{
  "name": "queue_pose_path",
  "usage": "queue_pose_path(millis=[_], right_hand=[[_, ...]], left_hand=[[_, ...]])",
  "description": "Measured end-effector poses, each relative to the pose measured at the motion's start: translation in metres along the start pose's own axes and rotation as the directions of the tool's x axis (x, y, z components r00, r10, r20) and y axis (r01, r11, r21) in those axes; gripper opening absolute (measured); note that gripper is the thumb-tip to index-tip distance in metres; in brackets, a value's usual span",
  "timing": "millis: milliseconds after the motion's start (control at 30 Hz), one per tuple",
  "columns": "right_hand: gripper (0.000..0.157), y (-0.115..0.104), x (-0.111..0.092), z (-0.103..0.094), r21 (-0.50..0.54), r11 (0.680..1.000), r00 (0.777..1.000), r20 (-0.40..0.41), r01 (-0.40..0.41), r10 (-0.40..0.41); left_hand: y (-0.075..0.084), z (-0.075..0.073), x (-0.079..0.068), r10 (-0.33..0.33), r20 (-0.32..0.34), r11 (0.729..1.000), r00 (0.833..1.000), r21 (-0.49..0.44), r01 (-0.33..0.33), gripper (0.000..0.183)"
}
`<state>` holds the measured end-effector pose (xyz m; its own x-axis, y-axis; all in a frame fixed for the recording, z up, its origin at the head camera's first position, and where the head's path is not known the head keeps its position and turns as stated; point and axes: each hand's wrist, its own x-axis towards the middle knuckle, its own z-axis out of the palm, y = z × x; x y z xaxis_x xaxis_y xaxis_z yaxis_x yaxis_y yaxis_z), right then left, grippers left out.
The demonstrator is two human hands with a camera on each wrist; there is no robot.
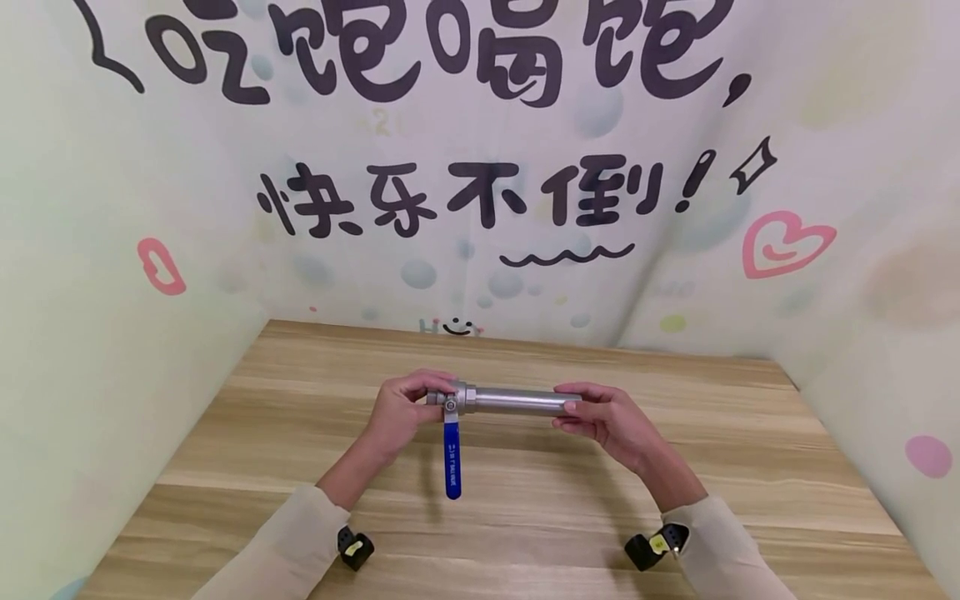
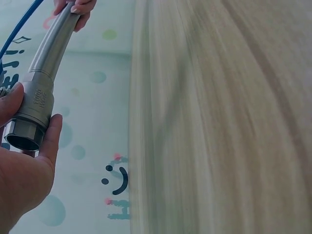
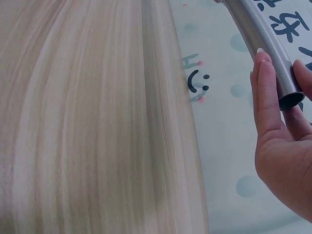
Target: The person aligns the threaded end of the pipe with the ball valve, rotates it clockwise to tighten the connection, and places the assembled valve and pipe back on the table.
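Observation:
In the head view my left hand [image 1: 399, 410] grips a silver ball valve [image 1: 460, 398] between thumb and fingers. Its blue lever handle [image 1: 453, 462] points down toward me. A straight steel pipe [image 1: 525, 401] runs from the valve's right end, and my right hand [image 1: 611, 419] pinches its far end. Valve and pipe are held level above the table. The left wrist view shows the valve's open hexagonal end [image 2: 24, 135], with the thumb on one side and fingers on the other. In the right wrist view, the pipe's hollow end [image 3: 291, 99] sits between thumb and fingers.
A wood-grain table [image 1: 525, 533] spreads beneath both hands. Behind it hangs a pale printed backdrop [image 1: 480, 283] with dark lettering, and similar walls stand at left and right. Each forearm wears a black wrist camera [image 1: 355, 548] near a beige sleeve [image 1: 277, 542].

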<state>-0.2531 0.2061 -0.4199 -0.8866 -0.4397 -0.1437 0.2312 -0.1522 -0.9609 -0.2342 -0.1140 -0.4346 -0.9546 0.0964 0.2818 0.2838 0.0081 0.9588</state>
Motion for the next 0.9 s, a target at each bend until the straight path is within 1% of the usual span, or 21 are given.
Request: queue_pose_path(millis=[133,467,533,600,633,700,767,833,900], right_hand=[[0.033,0.0004,0.0001,-0.0018,-0.010,1.000,1.000,0.014,-0.003,0.003],[0.039,0.0009,0.0010,-0.0047,-0.064,0.998,0.996,0.087,0.000,0.006],[0.040,0.0006,0.0015,-0.0047,-0.079,0.997,0.996,0.087,0.002,0.005],[0.044,0.0003,0.0022,-0.0037,-0.119,0.993,0.997,0.079,-0.001,0.010],[0.046,0.0002,0.0024,-0.0027,-0.155,0.988,0.997,0.072,-0.002,0.014],[0.049,0.0002,0.0031,-0.0008,-0.251,0.968,0.998,0.051,-0.008,0.021],[0.051,0.0000,0.0035,0.0013,-0.358,0.934,0.999,0.029,-0.005,0.016],[0.050,-0.0003,0.0037,0.0028,-0.441,0.898,1.000,0.011,0.003,0.003],[0.047,-0.0009,0.0035,0.0037,-0.474,0.880,1.000,0.002,0.011,-0.012]], left_hand=[[-0.0005,-0.0002,-0.0007,0.008,0.006,1.000,1.000,0.000,-0.008,0.025],[-0.0029,-0.0016,-0.0001,0.019,0.020,1.000,1.000,0.013,-0.019,0.024],[-0.0025,-0.0018,0.0001,0.016,0.022,1.000,1.000,0.021,-0.016,0.024],[-0.0017,-0.0019,0.0002,0.006,0.028,1.000,1.000,0.022,-0.006,0.024],[-0.0013,-0.0019,0.0003,-0.003,0.035,1.000,0.999,0.024,0.002,0.024],[-0.0001,-0.0021,0.0005,-0.019,0.057,0.999,0.998,0.042,0.017,0.027],[0.0007,-0.0023,0.0009,-0.026,0.081,0.997,0.996,0.069,0.020,0.033],[0.0011,-0.0021,0.0013,-0.008,0.104,0.995,0.995,0.096,-0.002,0.039],[0.0006,-0.0016,0.0016,0.027,0.117,0.993,0.993,0.111,-0.040,0.040]])
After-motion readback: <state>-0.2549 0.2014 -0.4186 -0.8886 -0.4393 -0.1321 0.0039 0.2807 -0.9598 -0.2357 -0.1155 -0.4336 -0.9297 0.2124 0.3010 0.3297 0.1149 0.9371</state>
